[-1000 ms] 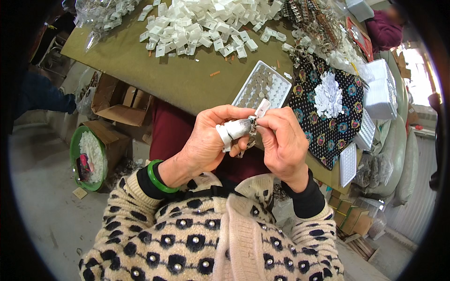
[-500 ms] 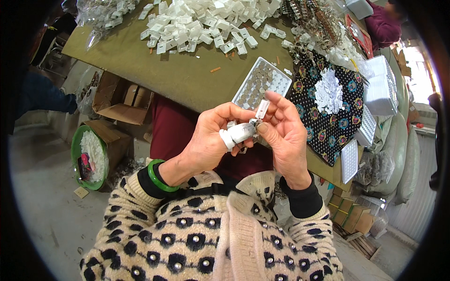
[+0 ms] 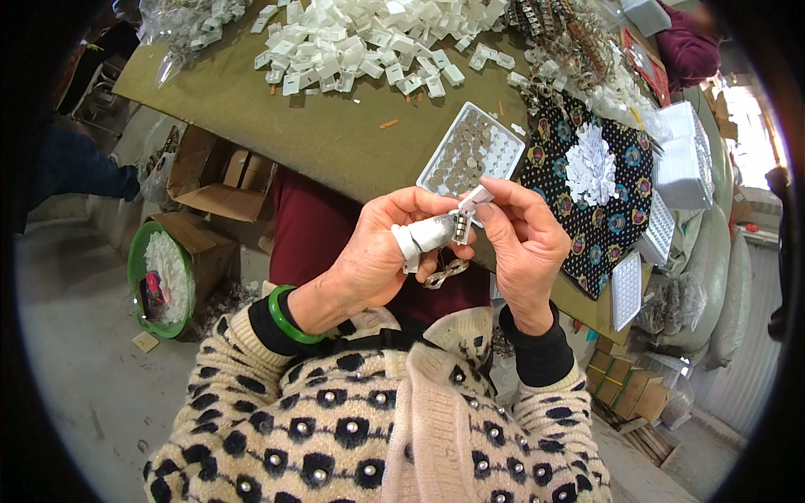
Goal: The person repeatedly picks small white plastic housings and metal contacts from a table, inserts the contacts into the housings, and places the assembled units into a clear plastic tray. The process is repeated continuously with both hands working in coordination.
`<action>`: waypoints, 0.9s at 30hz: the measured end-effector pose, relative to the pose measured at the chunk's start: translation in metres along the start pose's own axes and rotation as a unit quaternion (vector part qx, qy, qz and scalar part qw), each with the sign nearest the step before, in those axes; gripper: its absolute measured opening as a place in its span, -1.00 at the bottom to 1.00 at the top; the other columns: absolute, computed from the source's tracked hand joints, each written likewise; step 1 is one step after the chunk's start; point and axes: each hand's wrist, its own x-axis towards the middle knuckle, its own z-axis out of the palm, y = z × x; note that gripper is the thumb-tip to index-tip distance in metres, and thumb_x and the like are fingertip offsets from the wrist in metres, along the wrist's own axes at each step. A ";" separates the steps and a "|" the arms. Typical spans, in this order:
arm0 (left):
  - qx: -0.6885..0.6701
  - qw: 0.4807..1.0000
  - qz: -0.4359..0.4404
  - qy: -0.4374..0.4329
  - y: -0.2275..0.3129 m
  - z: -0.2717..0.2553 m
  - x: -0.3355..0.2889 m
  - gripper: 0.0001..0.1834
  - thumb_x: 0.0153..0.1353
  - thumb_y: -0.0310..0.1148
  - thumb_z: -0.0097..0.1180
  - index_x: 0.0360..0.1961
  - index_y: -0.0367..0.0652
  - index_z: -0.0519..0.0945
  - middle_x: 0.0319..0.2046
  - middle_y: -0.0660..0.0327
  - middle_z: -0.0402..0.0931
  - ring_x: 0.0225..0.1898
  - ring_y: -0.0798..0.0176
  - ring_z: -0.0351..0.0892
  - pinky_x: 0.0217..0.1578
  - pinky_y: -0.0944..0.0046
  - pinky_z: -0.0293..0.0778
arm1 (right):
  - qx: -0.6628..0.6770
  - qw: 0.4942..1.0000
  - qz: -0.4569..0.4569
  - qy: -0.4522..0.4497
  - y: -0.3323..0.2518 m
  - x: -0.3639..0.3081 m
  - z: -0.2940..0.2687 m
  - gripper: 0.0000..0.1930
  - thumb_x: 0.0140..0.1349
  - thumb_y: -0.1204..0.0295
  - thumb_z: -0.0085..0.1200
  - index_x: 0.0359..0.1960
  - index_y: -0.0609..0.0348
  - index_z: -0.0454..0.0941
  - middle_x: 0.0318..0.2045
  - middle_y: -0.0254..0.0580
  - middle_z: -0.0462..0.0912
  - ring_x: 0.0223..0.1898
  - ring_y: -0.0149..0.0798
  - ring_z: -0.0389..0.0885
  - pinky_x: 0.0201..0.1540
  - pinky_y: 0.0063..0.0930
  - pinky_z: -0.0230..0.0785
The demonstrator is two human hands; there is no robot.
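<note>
— Held where? Over the lap, just short of the tabletop (image 3: 335, 142) edge, between both hands.

— Left hand (image 3: 377, 256)? Curled, thumb wrapped in white tape, pinching a small metal piece (image 3: 459, 228) against the forefinger. Right hand (image 3: 524, 243)? Fingers drawn together, nipping a small white plastic clip (image 3: 475, 199) at its top end, touching the metal piece.

— Anything hanging? A short silvery chain (image 3: 444, 273), dangling loose below the left palm.

— Handling, at a guess? Light, all of it. Metal piece stiff and probably smooth, so likely to slip or twist out of a fingertip pinch; best taken by its flat sides, close to the joint. Clip thin and rigid-looking, possibly brittle at the hinge; better gripped near the base than at the tip. Chain limp, no use as a hold, apt to swing and snag.

— Nearby on the tabletop? White compartment tray (image 3: 470, 151) partly filled with small round metal parts, just beyond the hands. Heap of white clips (image 3: 369, 42) farther back. Dark patterned cloth (image 3: 587, 193) to the right, carrying a small pile of white pieces. Stack of more white trays (image 3: 683, 159) past that.

— Below? Green basin (image 3: 138, 268) on the floor at the left, beside open cardboard boxes (image 3: 210, 176).

— Wrist? Green bangle (image 3: 285, 314) on the left.
</note>
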 end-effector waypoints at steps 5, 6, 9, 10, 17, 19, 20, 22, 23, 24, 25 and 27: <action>0.017 1.000 0.013 0.012 -0.002 0.001 -0.001 -0.82 0.31 -0.44 0.15 -0.10 -0.26 0.57 -0.25 0.03 0.63 -0.45 0.33 0.65 -0.64 0.52 0.46 | -0.018 0.997 -0.067 0.037 0.006 -0.006 0.009 -0.87 0.28 0.66 0.11 -0.15 0.34 0.55 -0.24 -0.12 0.70 -0.37 -0.47 0.65 -0.38 -0.65 0.52; 0.008 1.000 0.021 0.009 -0.003 0.002 -0.002 -0.83 0.30 -0.47 0.16 -0.11 -0.26 0.58 -0.26 0.07 0.64 -0.46 0.37 0.64 -0.64 0.53 0.46 | -0.060 0.990 -0.121 0.041 0.009 -0.005 0.011 -0.85 0.23 0.71 0.11 -0.17 0.32 0.54 -0.26 -0.09 0.71 -0.34 -0.34 0.69 -0.31 -0.54 0.56; 0.015 0.999 0.039 0.028 -0.006 0.005 -0.004 -0.85 0.29 -0.48 0.18 -0.13 -0.26 0.59 -0.28 0.12 0.64 -0.53 0.45 0.57 -0.64 0.53 0.45 | -0.155 0.944 -0.287 0.045 0.017 -0.001 0.014 -0.79 0.11 0.78 0.12 -0.23 0.30 0.52 -0.26 -0.04 0.68 -0.27 -0.04 0.70 -0.09 -0.29 0.57; 0.024 0.998 0.041 0.039 -0.006 0.006 -0.004 -0.85 0.29 -0.47 0.18 -0.14 -0.25 0.59 -0.29 0.13 0.63 -0.56 0.48 0.54 -0.63 0.53 0.45 | -0.139 0.948 -0.284 0.032 0.017 0.000 0.013 -0.78 0.10 0.79 0.11 -0.22 0.30 0.53 -0.25 -0.02 0.67 -0.24 -0.02 0.69 -0.06 -0.27 0.56; -0.072 0.997 -0.008 0.017 -0.006 0.006 -0.003 -0.84 0.29 -0.41 0.20 -0.14 -0.18 0.56 -0.34 0.20 0.61 -0.57 0.46 0.53 -0.61 0.50 0.47 | -0.139 0.959 -0.244 -0.044 0.015 -0.009 0.011 -0.73 0.21 0.55 0.17 -0.04 0.29 0.56 -0.14 -0.06 0.53 -0.05 -0.03 0.52 0.05 -0.12 0.46; -0.083 0.996 -0.010 0.021 -0.009 0.008 -0.004 -0.86 0.29 -0.39 0.21 -0.18 -0.16 0.55 -0.35 0.21 0.61 -0.57 0.45 0.53 -0.61 0.50 0.47 | -0.142 0.947 -0.287 -0.035 0.021 -0.009 0.013 -0.74 0.24 0.50 0.18 -0.05 0.29 0.56 -0.18 -0.08 0.52 -0.10 -0.05 0.51 0.03 -0.11 0.47; -0.084 0.996 -0.012 0.024 -0.011 0.009 -0.004 -0.87 0.28 -0.39 0.21 -0.20 -0.15 0.55 -0.36 0.21 0.61 -0.57 0.45 0.54 -0.61 0.50 0.47 | -0.146 0.941 -0.305 -0.031 0.023 -0.009 0.015 -0.74 0.25 0.48 0.18 -0.05 0.29 0.56 -0.19 -0.09 0.52 -0.13 -0.07 0.51 0.03 -0.10 0.47; -0.096 0.995 -0.039 0.014 -0.013 0.010 -0.007 -0.87 0.31 -0.36 0.19 -0.32 -0.13 0.50 -0.44 0.25 0.58 -0.62 0.44 0.52 -0.66 0.48 0.45 | -0.162 0.932 -0.325 -0.011 0.027 -0.010 0.017 -0.75 0.29 0.44 0.15 -0.07 0.33 0.54 -0.27 -0.10 0.49 -0.23 -0.10 0.49 -0.06 -0.07 0.50; -0.102 0.993 -0.050 0.016 -0.014 0.011 -0.007 -0.86 0.31 -0.35 0.18 -0.34 -0.13 0.49 -0.46 0.26 0.57 -0.63 0.44 0.52 -0.67 0.48 0.45 | -0.178 0.928 -0.328 -0.002 0.028 -0.012 0.018 -0.76 0.30 0.44 0.15 -0.08 0.34 0.54 -0.28 -0.10 0.49 -0.25 -0.10 0.49 -0.08 -0.07 0.50; -0.103 0.993 -0.060 0.018 -0.016 0.011 -0.007 -0.85 0.32 -0.34 0.17 -0.35 -0.12 0.48 -0.48 0.26 0.56 -0.64 0.44 0.51 -0.68 0.48 0.44 | -0.191 0.922 -0.337 0.009 0.028 -0.014 0.018 -0.76 0.30 0.44 0.14 -0.09 0.35 0.53 -0.30 -0.10 0.48 -0.27 -0.10 0.49 -0.10 -0.07 0.51; -0.091 0.993 -0.065 0.036 -0.017 0.012 -0.008 -0.82 0.33 -0.34 0.15 -0.39 -0.12 0.45 -0.51 0.27 0.54 -0.67 0.44 0.50 -0.72 0.48 0.42 | -0.209 0.917 -0.340 0.015 0.029 -0.015 0.018 -0.77 0.29 0.46 0.14 -0.10 0.37 0.52 -0.32 -0.06 0.48 -0.32 -0.07 0.49 -0.16 -0.09 0.51; -0.089 0.993 -0.070 0.034 -0.017 0.011 -0.008 -0.82 0.30 -0.32 0.19 -0.33 -0.10 0.45 -0.50 0.28 0.53 -0.65 0.43 0.52 -0.72 0.49 0.44 | -0.229 0.915 -0.332 0.021 0.028 -0.017 0.019 -0.76 0.28 0.47 0.14 -0.09 0.37 0.52 -0.30 -0.03 0.48 -0.31 -0.04 0.50 -0.17 -0.11 0.51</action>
